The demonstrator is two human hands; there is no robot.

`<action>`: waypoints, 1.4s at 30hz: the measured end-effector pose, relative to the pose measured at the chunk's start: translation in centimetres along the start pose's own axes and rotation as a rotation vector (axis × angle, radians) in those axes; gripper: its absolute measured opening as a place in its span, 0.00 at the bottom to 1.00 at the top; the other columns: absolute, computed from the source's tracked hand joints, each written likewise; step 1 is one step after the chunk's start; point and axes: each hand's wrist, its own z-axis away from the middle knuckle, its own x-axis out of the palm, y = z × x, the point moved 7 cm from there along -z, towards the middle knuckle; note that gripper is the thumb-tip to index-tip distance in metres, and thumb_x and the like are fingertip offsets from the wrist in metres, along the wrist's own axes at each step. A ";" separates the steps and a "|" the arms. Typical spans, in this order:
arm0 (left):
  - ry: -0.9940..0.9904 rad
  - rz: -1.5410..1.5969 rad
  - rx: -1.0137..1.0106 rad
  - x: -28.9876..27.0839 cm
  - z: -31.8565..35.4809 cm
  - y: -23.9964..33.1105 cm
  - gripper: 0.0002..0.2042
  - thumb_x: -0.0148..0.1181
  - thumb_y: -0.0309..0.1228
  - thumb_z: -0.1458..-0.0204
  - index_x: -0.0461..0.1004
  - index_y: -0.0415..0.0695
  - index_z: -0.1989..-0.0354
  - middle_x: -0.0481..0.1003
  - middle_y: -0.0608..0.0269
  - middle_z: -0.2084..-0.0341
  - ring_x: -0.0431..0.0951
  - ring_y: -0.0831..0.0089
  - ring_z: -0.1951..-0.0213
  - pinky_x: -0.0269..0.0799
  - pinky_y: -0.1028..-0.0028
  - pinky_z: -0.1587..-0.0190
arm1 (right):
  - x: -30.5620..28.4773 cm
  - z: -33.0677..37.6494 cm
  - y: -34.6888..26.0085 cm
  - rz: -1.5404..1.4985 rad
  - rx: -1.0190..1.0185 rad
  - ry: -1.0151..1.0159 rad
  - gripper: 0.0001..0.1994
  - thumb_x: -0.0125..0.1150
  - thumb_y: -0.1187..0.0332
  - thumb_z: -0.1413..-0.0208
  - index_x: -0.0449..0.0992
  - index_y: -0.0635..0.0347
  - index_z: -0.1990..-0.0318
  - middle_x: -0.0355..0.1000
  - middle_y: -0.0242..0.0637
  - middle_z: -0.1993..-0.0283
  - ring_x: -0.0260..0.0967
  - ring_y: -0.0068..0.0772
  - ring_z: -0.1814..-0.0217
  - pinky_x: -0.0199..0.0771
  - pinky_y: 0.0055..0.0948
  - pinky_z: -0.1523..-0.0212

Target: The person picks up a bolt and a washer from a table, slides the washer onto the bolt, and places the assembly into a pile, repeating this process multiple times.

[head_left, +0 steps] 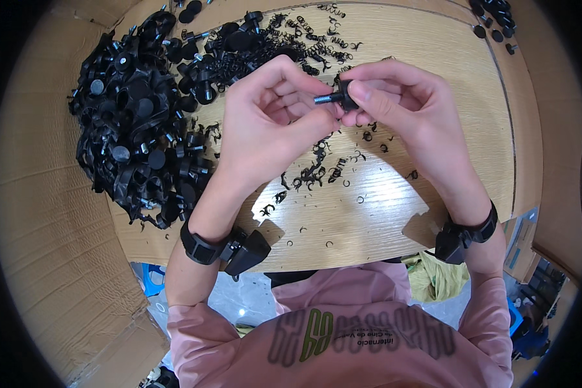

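My right hand (394, 100) pinches a black screw foot (348, 97) between thumb and fingers, above the middle of the table. The foot has a round black head, and its silvery threaded stud points left toward my other hand. My left hand (281, 107) is curled around the stud end, its thumb and fingers bent close to the foot. Whether something small sits in those fingers cannot be seen. Beneath both hands lie thin curled black shavings (313, 169) on the wooden tabletop (381, 239).
A large heap of black screw feet (126, 123) fills the left side. More feet and coiled black trimmings (239, 52) lie at the back. A few loose feet (498, 19) sit at the far right corner. Cardboard walls (45, 187) border the table.
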 end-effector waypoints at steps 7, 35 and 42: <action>-0.097 0.079 -0.051 -0.1 -0.3 -0.5 0.04 0.53 0.13 0.53 0.69 0.34 0.69 0.77 0.54 0.73 0.79 0.73 0.71 0.77 0.77 0.67 | 0.1 0.0 -0.2 0.021 0.025 -0.038 0.10 0.62 0.74 0.46 0.75 0.71 0.58 0.76 0.42 0.63 0.76 0.25 0.63 0.77 0.20 0.59; -0.075 -0.182 0.106 0.7 0.1 0.6 0.11 0.54 0.13 0.51 0.67 0.35 0.59 0.75 0.57 0.67 0.77 0.76 0.66 0.74 0.77 0.61 | -0.9 -0.2 0.0 -0.143 0.121 -0.050 0.12 0.61 0.73 0.46 0.75 0.71 0.56 0.75 0.43 0.60 0.76 0.31 0.61 0.76 0.24 0.56; -0.024 -0.279 0.248 0.2 -0.2 2.3 0.10 0.53 0.13 0.51 0.69 0.35 0.60 0.76 0.58 0.68 0.77 0.76 0.64 0.74 0.77 0.60 | -1.2 -0.3 -1.8 0.226 -0.032 -0.027 0.11 0.62 0.75 0.48 0.76 0.68 0.57 0.76 0.40 0.62 0.75 0.25 0.63 0.74 0.20 0.57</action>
